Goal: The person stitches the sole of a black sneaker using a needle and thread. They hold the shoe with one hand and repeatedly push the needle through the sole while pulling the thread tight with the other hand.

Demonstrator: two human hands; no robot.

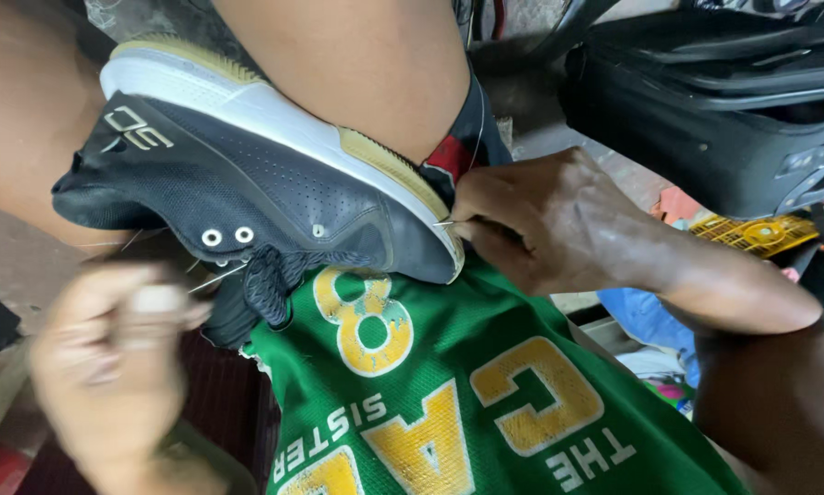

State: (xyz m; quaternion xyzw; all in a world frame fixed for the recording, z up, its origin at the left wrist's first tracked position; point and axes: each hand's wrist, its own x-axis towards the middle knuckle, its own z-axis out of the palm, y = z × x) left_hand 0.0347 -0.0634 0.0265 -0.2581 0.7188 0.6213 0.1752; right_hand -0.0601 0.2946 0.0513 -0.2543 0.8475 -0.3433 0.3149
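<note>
A black sneaker with a white and tan sole lies across my lap, held between my bare knees. My right hand pinches a thin metal needle at the toe end, where the upper meets the sole. My left hand is blurred near the shoe's laces and heel, its fingers closed; a thin thread runs from it toward the eyelets. A green jersey with yellow lettering covers my lap beneath the shoe.
A black suitcase stands at the upper right. A yellow plastic crate and blue cloth lie below it. Red and dark items sit at the lower left on the floor.
</note>
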